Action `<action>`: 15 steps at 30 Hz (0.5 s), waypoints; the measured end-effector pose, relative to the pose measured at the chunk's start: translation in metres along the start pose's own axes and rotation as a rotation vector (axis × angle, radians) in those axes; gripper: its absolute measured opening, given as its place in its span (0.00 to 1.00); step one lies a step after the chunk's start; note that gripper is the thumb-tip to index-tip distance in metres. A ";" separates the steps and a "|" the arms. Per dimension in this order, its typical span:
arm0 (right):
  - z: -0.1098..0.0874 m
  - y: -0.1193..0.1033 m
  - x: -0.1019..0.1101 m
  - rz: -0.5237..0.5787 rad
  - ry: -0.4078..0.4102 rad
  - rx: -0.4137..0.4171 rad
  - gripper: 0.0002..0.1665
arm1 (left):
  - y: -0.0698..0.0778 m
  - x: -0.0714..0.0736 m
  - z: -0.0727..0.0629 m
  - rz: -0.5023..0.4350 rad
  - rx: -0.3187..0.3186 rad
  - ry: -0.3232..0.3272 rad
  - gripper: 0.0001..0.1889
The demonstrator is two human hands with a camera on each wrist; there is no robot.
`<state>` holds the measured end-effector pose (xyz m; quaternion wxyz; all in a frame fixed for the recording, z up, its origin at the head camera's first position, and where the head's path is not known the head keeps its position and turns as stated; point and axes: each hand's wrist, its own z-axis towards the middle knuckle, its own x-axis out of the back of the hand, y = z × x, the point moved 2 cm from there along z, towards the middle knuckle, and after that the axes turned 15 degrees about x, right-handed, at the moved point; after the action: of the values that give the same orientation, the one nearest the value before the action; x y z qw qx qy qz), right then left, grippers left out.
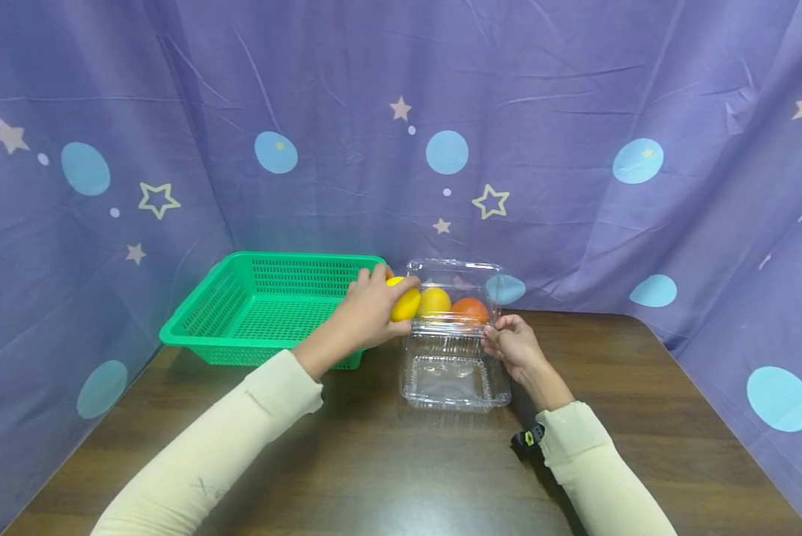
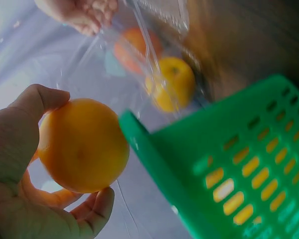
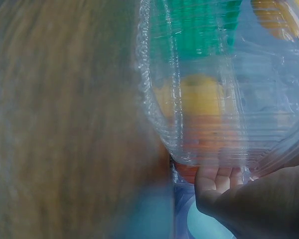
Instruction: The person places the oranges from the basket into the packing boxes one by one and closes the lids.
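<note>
My left hand (image 1: pixel 374 305) grips a round yellow-orange fruit (image 2: pixel 84 145), held just past the right rim of the green basket (image 1: pixel 273 344). Thumb and fingers curl round its sides in the left wrist view. To the right stands a clear plastic clamshell container (image 1: pixel 450 383), its two halves spread apart. A yellow fruit (image 1: pixel 434 304) and an orange-red fruit (image 1: pixel 470 311) sit side by side at its rear half, seen partly through the plastic. My right hand (image 1: pixel 516 348) pinches the container's right edge near the fold; in the right wrist view, some fingers show behind the plastic.
A brown wooden table (image 1: pixel 387 469) carries everything. Behind and at both sides hangs a purple curtain (image 1: pixel 347 201) with stars and blue dots. The basket has slotted walls and stands at the back left, close to the curtain. A black device (image 1: pixel 528 438) is strapped at the right wrist.
</note>
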<state>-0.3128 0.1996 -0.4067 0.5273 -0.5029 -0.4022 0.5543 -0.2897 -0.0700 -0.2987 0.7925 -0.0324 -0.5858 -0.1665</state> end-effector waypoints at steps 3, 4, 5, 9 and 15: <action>0.000 0.000 0.000 0.003 -0.003 -0.001 0.11 | 0.008 -0.006 -0.005 0.018 -0.036 -0.006 0.35; 0.000 -0.001 0.000 0.005 -0.003 -0.001 0.11 | 0.011 -0.009 -0.007 0.025 -0.050 -0.006 0.35; 0.000 -0.001 0.000 0.005 -0.003 -0.001 0.11 | 0.013 -0.011 -0.008 0.029 -0.059 -0.011 0.35; 0.000 0.000 0.000 0.004 -0.002 0.000 0.11 | 0.023 -0.020 -0.014 0.041 -0.097 -0.031 0.36; 0.000 0.000 0.000 -0.005 0.004 0.001 0.11 | 0.035 -0.037 -0.020 0.062 -0.118 -0.088 0.38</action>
<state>-0.3125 0.1992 -0.4069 0.5297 -0.5029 -0.4020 0.5522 -0.2699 -0.0334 -0.3346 0.7676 -0.1043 -0.6079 -0.1744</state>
